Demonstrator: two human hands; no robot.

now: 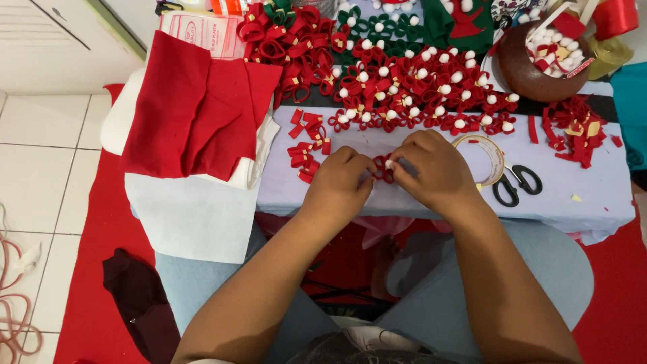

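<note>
Red felt loop piece [383,168]: pinched between fingertips of left hand [340,183] and right hand [431,168], on the near part of the pale blue work surface [593,195]. Just left: small heap of loose red strips [306,145], apparently unassembled. Right: tape roll [490,156], black scissors [516,184]. Beyond: large pile of finished red flowers with white centres [418,91], suggesting most work done. Farthest: brown bowl [532,74] of white balls.

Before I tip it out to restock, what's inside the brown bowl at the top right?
The brown bowl holds small white pompoms with a few red felt strips on top. Whatever lies deeper is covered.
</note>
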